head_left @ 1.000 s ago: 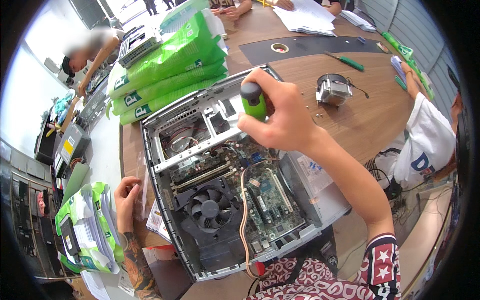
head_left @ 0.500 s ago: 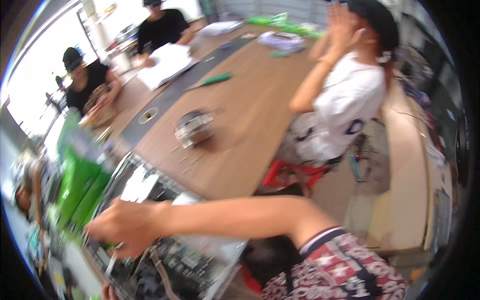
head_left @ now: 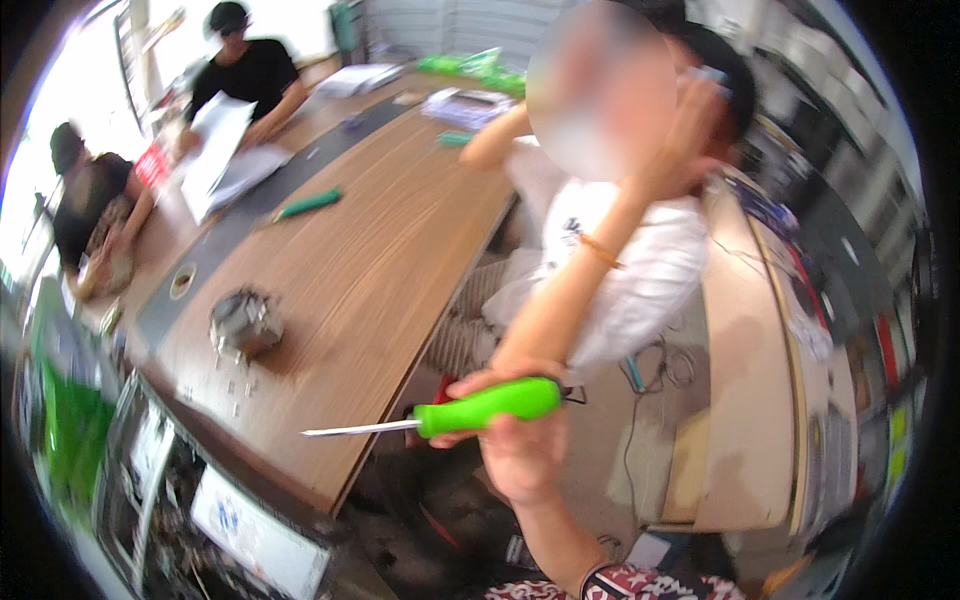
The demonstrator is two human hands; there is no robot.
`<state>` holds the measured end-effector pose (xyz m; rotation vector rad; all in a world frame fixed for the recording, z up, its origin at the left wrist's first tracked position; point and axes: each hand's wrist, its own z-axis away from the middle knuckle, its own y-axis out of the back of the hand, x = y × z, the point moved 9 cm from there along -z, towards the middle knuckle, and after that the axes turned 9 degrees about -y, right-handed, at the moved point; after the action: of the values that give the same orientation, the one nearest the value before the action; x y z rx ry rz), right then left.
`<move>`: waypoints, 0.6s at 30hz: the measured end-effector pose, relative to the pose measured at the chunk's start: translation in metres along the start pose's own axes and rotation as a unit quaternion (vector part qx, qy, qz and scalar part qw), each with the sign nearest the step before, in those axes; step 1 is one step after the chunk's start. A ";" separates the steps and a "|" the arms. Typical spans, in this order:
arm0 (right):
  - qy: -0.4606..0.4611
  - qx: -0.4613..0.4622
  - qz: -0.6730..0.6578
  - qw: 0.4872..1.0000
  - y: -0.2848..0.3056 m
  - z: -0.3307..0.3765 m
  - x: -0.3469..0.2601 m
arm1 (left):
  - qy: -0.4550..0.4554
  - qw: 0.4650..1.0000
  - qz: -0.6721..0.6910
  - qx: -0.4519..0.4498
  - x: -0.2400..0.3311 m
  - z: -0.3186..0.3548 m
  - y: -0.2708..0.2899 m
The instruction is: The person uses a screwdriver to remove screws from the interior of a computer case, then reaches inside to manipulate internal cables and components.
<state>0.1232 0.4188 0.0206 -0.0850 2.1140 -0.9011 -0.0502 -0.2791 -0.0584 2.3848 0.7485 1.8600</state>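
A screwdriver (head_left: 500, 404) with a bright green handle is gripped in my right hand (head_left: 525, 450), raised beside the table's near right edge. Its thin metal shaft points left, level with the tabletop. Fingers wrap the handle from behind while the thumb lies across the front. My left hand is out of view. Below and left of the shaft sits an opened metal case (head_left: 200, 470) of electronic parts, with a pale labelled panel (head_left: 262, 520) in it. On the wooden table (head_left: 370, 270) rests a round metal component (head_left: 245, 323) near several small loose screws.
Beyond the right hand, a co-worker in a white shirt (head_left: 640, 270) sits with arms raised. Two people in black sit at the far left, one with papers (head_left: 215, 150). Another green-handled tool (head_left: 308, 203) lies on the table. Green bags (head_left: 65, 400) stand left of the case.
My right hand has left the case and come up to the right, now showing the green screwdriver. The view has swung right, and the left hand's fingers have gone out of frame.
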 end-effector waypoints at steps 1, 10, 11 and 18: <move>-0.016 0.025 0.021 0.999 0.021 0.014 -0.001 | 0.016 0.999 0.031 -0.004 -0.023 -0.005 0.012; -0.195 0.045 -0.061 0.978 0.146 0.073 -0.014 | 0.033 0.991 0.128 0.015 -0.055 0.019 0.090; -0.221 -0.001 -0.031 0.975 0.137 0.075 -0.008 | 0.026 0.991 0.129 0.022 -0.043 0.030 0.092; -0.203 -0.070 0.060 0.975 0.109 0.057 -0.012 | 0.035 0.996 0.084 0.004 -0.029 0.047 0.065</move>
<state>0.1972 0.4715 -0.0636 -0.1950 1.7750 -0.6011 0.0113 -0.3347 -0.0781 2.4697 0.5763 2.0158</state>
